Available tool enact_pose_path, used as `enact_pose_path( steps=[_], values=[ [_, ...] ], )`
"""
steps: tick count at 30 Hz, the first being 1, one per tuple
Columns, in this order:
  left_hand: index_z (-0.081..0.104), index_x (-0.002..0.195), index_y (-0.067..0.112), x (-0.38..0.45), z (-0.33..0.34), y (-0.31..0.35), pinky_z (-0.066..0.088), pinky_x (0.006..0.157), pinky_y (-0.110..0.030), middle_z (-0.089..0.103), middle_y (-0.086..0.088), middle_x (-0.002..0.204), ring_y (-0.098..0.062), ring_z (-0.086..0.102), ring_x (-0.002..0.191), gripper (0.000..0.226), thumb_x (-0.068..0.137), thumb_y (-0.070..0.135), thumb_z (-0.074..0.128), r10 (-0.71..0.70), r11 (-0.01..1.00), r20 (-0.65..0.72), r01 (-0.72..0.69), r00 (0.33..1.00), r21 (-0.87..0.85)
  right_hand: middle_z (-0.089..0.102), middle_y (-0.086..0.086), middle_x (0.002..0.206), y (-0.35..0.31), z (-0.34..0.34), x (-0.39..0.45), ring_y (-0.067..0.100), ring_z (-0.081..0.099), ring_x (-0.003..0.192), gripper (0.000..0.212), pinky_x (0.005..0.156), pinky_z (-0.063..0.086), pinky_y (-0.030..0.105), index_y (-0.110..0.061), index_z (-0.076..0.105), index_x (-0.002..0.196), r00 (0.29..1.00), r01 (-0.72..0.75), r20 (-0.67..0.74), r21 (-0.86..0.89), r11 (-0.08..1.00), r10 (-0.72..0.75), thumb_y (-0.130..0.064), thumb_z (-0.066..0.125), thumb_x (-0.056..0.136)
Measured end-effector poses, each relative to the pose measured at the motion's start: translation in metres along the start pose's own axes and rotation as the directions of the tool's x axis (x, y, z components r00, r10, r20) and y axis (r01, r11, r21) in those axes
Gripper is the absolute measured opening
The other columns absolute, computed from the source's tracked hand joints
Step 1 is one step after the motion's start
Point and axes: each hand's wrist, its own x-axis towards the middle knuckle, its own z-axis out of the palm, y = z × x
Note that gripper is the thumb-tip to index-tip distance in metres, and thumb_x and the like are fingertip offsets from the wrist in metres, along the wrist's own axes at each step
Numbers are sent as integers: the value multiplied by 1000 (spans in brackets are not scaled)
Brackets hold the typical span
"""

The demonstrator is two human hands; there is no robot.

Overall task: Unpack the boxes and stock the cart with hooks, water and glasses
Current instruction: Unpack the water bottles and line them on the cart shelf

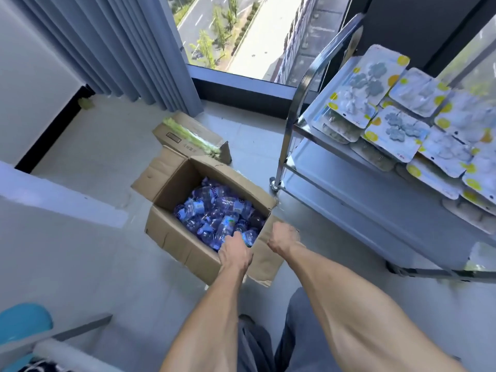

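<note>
An open cardboard box (171,232) stands on the floor, filled with several small water bottles (214,208) lying loose. My left hand (234,255) is over the box's near rim, fingers curled down inside beside the bottles, fingertips hidden. My right hand (283,236) is curled round the edge of the box's right flap (268,261). The steel cart (303,84) stands to the right. Its top shelf carries several blister packs of hooks (397,130). Its lower shelf (349,189) is bare.
A second, closed cardboard box (185,135) with green tape lies behind the open one, near the grey curtain (134,49) and the window. A white ledge (53,200) runs along the left. A blue chair seat (21,323) is at the bottom left.
</note>
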Motion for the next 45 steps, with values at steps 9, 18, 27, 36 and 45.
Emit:
enact_pose_path(
  steps=[9, 18, 27, 36, 45],
  values=[
    [57, 112, 15, 69, 113, -51, 48, 91, -34, 61, -10, 121, -29, 58, 115, 31, 84, 29, 58, -37, 999, 80, 39, 996, -30, 62, 15, 119, -6, 93, 69, 34, 60, 113, 27, 89, 48, 36, -11, 60, 114, 986, 164, -4, -135, 977, -166, -11, 49, 89],
    [62, 83, 22, 156, 164, -51, 51, 64, -24, 70, -1, 83, -23, 67, 81, 23, 71, 36, 49, 172, 978, 161, -149, 972, -147, 62, 11, 127, 0, 158, 155, 29, 50, 121, 33, 106, 35, 40, -14, 61, 122, 909, 336, -61, -481, 810, -413, -26, 44, 96],
    [62, 121, 20, 200, 233, -50, 49, 95, -33, 66, -11, 125, -29, 61, 115, 54, 79, 48, 42, 294, 954, 86, -286, 952, -88, 57, 12, 128, 4, 204, 181, 37, 31, 130, 37, 116, 1, 58, -16, 65, 119, 899, 243, -187, -538, 807, -395, -32, 45, 93],
    [67, 112, 13, 189, 238, -57, 45, 86, -34, 67, -18, 118, -34, 61, 109, 60, 70, 48, 44, 279, 946, 33, -269, 960, -181, 64, 2, 120, 7, 211, 190, 30, 41, 125, 36, 115, 4, 54, -25, 67, 113, 888, 283, -157, -554, 783, -431, -44, 46, 91],
    [70, 96, 22, 182, 234, -69, 50, 92, -43, 70, -9, 106, -23, 64, 93, 50, 64, 55, 51, 256, 801, 122, -140, 959, -582, 70, 6, 111, 2, 205, 218, 27, 65, 104, 23, 80, 37, 36, -20, 67, 99, 789, 371, -293, -474, 799, -540, -20, 47, 88]
  ],
)
